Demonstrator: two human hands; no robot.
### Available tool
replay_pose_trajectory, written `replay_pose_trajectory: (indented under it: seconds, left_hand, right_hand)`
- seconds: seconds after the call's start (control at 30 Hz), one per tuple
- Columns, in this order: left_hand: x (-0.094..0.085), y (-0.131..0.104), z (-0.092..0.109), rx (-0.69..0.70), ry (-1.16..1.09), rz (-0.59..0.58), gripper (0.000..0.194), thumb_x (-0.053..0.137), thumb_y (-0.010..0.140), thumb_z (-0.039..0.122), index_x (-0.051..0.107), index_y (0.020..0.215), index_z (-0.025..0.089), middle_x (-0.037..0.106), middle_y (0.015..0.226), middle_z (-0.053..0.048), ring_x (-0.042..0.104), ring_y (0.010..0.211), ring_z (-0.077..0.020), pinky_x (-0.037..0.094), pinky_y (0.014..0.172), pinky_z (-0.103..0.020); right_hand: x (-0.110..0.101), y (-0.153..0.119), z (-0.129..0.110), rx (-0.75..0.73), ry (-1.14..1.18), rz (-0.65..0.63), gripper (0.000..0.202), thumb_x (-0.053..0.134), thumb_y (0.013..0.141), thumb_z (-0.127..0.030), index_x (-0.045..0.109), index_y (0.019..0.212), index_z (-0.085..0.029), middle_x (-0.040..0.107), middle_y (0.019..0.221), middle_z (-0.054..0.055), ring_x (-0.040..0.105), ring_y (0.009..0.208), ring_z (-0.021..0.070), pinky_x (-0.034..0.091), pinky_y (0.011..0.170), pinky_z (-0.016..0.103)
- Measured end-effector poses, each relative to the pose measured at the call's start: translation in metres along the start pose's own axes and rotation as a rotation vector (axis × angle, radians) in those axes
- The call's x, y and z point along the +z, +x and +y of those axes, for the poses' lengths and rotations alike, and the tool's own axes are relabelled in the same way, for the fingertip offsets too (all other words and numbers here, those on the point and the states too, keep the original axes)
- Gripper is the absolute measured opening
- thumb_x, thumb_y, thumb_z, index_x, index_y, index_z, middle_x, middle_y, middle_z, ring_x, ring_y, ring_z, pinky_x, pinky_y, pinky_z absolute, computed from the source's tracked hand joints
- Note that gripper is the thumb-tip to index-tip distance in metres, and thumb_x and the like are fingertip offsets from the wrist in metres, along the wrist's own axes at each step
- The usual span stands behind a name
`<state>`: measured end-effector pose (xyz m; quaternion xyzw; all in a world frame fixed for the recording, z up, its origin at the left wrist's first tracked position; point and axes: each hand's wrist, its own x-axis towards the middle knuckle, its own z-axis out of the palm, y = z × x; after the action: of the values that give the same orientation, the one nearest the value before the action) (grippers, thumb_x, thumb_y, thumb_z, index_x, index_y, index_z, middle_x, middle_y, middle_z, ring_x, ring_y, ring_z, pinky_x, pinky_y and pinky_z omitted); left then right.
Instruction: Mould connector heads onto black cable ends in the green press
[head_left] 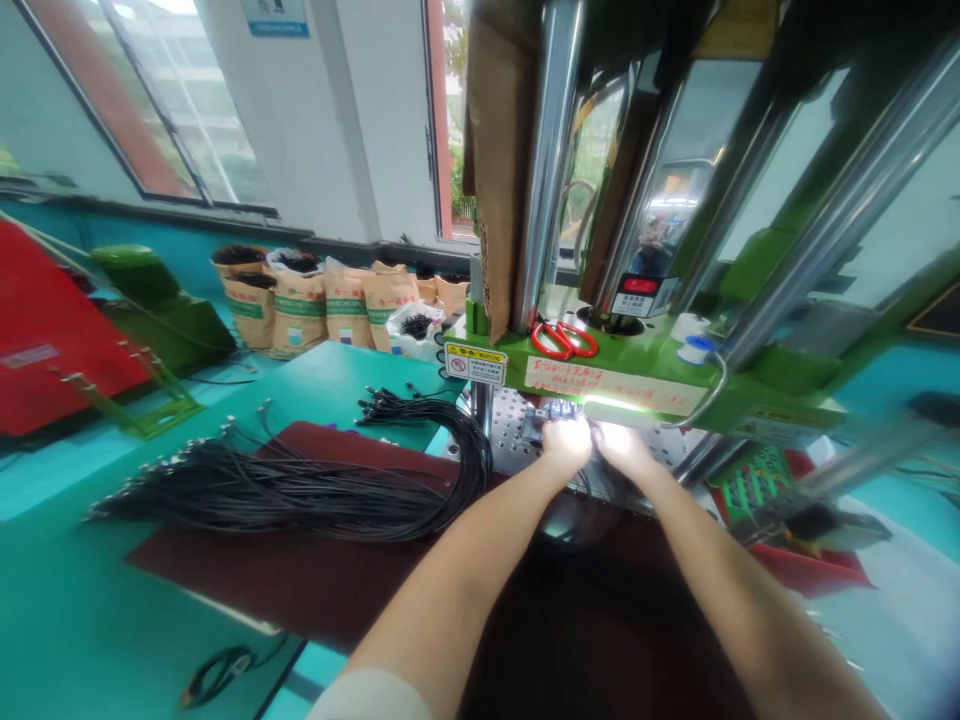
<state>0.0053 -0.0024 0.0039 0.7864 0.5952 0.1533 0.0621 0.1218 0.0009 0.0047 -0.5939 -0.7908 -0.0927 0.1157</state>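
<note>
Both my hands reach under the green press head, onto the perforated metal plate (510,420). My left hand (568,443) is curled closed at a small metal mould (536,422). Close beside it on the right, my right hand (624,450) is also closed, thumb side inward. Glare from the bright lamp (616,408) washes out the fingers, so what they grip is hidden. Dark cable-like strands hang just below the hands. To the left lies a thick bundle of black cables (300,495) with metal ends, curving toward the plate.
Red-handled scissors (564,340) and a blue-and-white spool (696,349) rest on the press ledge. Steel columns (551,170) rise around the work spot. The cables lie on a dark red board (225,570) over a green table. Paper sacks (296,305) line the wall.
</note>
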Motion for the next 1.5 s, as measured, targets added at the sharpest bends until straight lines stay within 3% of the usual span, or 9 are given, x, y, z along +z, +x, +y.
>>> replay_pose_trajectory:
  seconds: [0.1,0.4,0.77,0.93,1.07,1.2,1.5]
  left_hand:
    - [-0.001,0.002,-0.003,0.023,-0.007,-0.043,0.026,0.045,0.080,0.014,0.062,0.097,0.007,0.065,0.082,-0.013,0.061,0.085,-0.0214,0.048,0.075,-0.032]
    - [0.003,0.004,-0.011,0.043,-0.061,-0.026,0.027,0.041,0.082,0.014,0.064,0.094,0.008,0.066,0.089,-0.013,0.058,0.093,-0.0223,0.046,0.081,-0.032]
    - [0.007,0.016,-0.011,0.009,-0.090,-0.002,0.029,0.037,0.085,0.015,0.064,0.095,0.007,0.063,0.091,-0.014,0.058,0.092,-0.0223,0.045,0.080,-0.032]
    - [-0.002,0.012,-0.026,0.142,-0.087,0.078,0.036,0.031,0.090,0.024,0.051,0.119,0.015,0.055,0.115,-0.011,0.049,0.108,-0.0201,0.040,0.091,-0.032]
    - [-0.003,0.011,-0.044,0.330,-0.079,0.050,0.047,0.038,0.086,0.047,0.046,0.125,0.021,0.048,0.129,-0.006,0.042,0.117,-0.0190,0.032,0.100,-0.032]
    - [0.003,0.011,-0.054,0.472,-0.055,0.021,0.053,0.035,0.085,0.052,0.044,0.127,0.021,0.045,0.133,-0.006,0.040,0.119,-0.0190,0.028,0.102,-0.034]
    - [0.015,0.022,-0.054,0.375,-0.057,-0.025,0.043,0.041,0.085,0.040,0.047,0.124,0.022,0.049,0.128,-0.007,0.042,0.118,-0.0200,0.028,0.101,-0.036]
  right_hand:
    - [0.004,-0.003,-0.004,-0.028,-0.004,0.007,0.029,0.040,0.081,-0.014,0.061,0.102,-0.013,0.065,0.096,0.013,0.058,0.092,0.0257,0.043,0.084,0.037]
    - [0.011,0.007,-0.015,0.007,-0.011,-0.041,0.028,0.035,0.086,-0.015,0.062,0.089,-0.012,0.065,0.089,0.015,0.059,0.082,0.0245,0.044,0.078,0.034]
    - [0.007,0.013,-0.012,0.058,0.032,-0.051,0.033,0.031,0.086,-0.014,0.062,0.100,-0.013,0.065,0.100,0.015,0.056,0.097,0.0265,0.039,0.089,0.038]
    - [-0.001,0.009,0.007,0.031,0.077,-0.031,0.036,0.030,0.089,-0.017,0.060,0.108,-0.013,0.064,0.104,0.012,0.057,0.097,0.0247,0.038,0.091,0.039]
    - [0.001,-0.005,0.020,-0.020,0.115,-0.071,0.037,0.030,0.092,-0.030,0.060,0.109,-0.017,0.064,0.106,0.009,0.057,0.099,0.0226,0.038,0.091,0.036]
    - [0.007,-0.010,0.018,-0.056,0.131,-0.131,0.038,0.033,0.091,-0.037,0.060,0.110,-0.019,0.064,0.109,0.008,0.056,0.101,0.0217,0.037,0.092,0.034]
    - [0.012,-0.005,0.012,-0.010,0.117,-0.182,0.035,0.038,0.090,-0.036,0.058,0.113,-0.019,0.062,0.111,0.010,0.054,0.103,0.0242,0.038,0.089,0.035]
